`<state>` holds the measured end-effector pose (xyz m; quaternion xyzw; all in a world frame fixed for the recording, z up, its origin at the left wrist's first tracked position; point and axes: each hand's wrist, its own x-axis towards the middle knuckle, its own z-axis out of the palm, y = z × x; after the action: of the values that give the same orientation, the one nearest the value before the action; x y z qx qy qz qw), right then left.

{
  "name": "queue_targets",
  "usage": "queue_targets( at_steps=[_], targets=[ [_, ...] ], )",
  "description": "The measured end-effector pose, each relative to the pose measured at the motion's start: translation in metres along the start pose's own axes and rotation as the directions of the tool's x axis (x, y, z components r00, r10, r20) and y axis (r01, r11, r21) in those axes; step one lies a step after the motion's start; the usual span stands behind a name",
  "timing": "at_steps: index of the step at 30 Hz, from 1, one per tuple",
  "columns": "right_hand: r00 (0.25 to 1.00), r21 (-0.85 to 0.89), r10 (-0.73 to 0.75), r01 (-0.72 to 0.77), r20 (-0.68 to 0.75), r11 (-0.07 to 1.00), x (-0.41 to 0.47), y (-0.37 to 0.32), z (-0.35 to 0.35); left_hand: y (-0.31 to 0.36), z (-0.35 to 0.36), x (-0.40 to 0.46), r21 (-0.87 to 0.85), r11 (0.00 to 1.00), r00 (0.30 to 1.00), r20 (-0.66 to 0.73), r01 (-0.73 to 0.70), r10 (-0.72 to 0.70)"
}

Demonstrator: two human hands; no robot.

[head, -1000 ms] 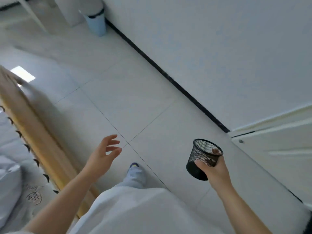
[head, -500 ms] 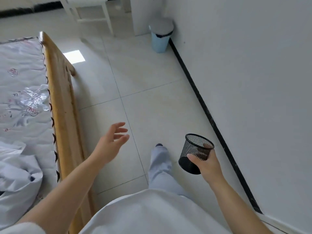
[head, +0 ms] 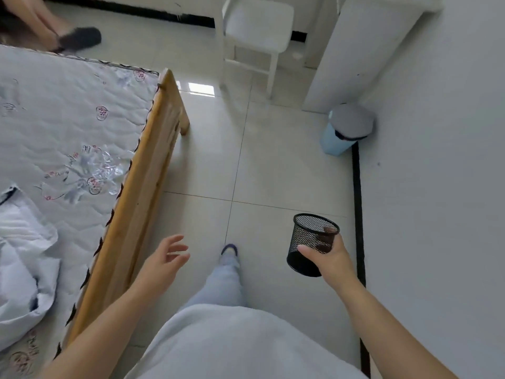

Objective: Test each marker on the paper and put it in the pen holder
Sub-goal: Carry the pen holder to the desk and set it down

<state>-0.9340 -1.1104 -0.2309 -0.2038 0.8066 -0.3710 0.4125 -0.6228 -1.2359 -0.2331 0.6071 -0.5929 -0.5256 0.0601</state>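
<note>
A black mesh pen holder [head: 308,236] hangs in the air over the tiled floor, tilted a little, with nothing visible inside it. My right hand [head: 332,258] is shut on it, thumb across its front and fingers behind the mesh. My left hand [head: 164,262] is open and holds nothing, fingers spread, beside the wooden bed frame [head: 139,198]. No markers and no paper are in view.
A bed with a quilted mattress [head: 62,127] and crumpled bedding fills the left. Ahead stand a white chair [head: 257,31], a white cabinet [head: 363,47] and a blue bin with a grey lid [head: 345,129] by the right wall. Another person's foot in a dark slipper [head: 79,38] is at the top left.
The view has swung left and forward along the room, bringing the bed, chair and cabinet into sight. Both hands keep their poses; the right still holds the pen holder.
</note>
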Motion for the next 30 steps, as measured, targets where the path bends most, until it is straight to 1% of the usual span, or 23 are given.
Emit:
queue_targets(
  at_steps=[3, 7, 11, 14, 18, 21, 23, 25, 28, 30],
  targets=[
    [1.000, -0.016, 0.007, -0.007, 0.001, 1.000, 0.066, -0.025, 0.004, 0.024, 0.005, 0.058, -0.032, 0.998, 0.999, -0.013, 0.045, -0.046],
    [0.994, 0.008, 0.096, -0.096, -0.053, 0.995, 0.136, -0.055, 0.001, 0.088, 0.002, 0.145, -0.014, 0.999, 0.997, 0.068, 0.040, -0.039],
    [0.983, 0.044, 0.157, -0.153, -0.099, 0.987, 0.208, -0.089, -0.010, 0.178, -0.005, 0.240, 0.024, 0.999, 0.987, 0.153, -0.041, 0.037],
    [0.973, 0.070, 0.196, -0.188, -0.120, 0.980, 0.261, -0.115, -0.024, 0.246, -0.007, 0.305, 0.040, 0.995, 0.981, 0.179, -0.087, 0.079],
    [0.966, 0.077, 0.225, -0.217, -0.124, 0.973, 0.339, -0.140, -0.043, 0.318, 0.001, 0.387, 0.002, 0.995, 0.978, 0.183, -0.105, 0.103],
    [0.975, 0.064, 0.204, -0.199, -0.092, 0.978, 0.411, -0.167, -0.061, 0.355, 0.012, 0.438, -0.017, 0.997, 0.987, 0.141, -0.076, 0.078],
    [0.984, 0.021, 0.175, -0.174, -0.041, 0.984, 0.455, -0.197, -0.076, 0.372, 0.016, 0.459, -0.050, 0.999, 0.995, 0.100, 0.002, 0.003],
    [0.993, -0.042, 0.116, -0.116, 0.001, 0.992, 0.499, -0.233, -0.090, 0.386, 0.021, 0.475, -0.051, 0.998, 0.994, 0.098, 0.048, -0.043],
    [1.000, -0.104, 0.005, -0.004, 0.016, 0.995, 0.571, -0.294, -0.112, 0.408, 0.022, 0.509, -0.049, 0.994, 0.991, 0.101, 0.098, -0.093],
    [0.999, -0.120, -0.019, 0.022, 0.026, 0.993, 0.612, -0.328, -0.120, 0.422, 0.018, 0.534, -0.087, 0.986, 0.987, 0.085, 0.144, -0.137]
  ],
)
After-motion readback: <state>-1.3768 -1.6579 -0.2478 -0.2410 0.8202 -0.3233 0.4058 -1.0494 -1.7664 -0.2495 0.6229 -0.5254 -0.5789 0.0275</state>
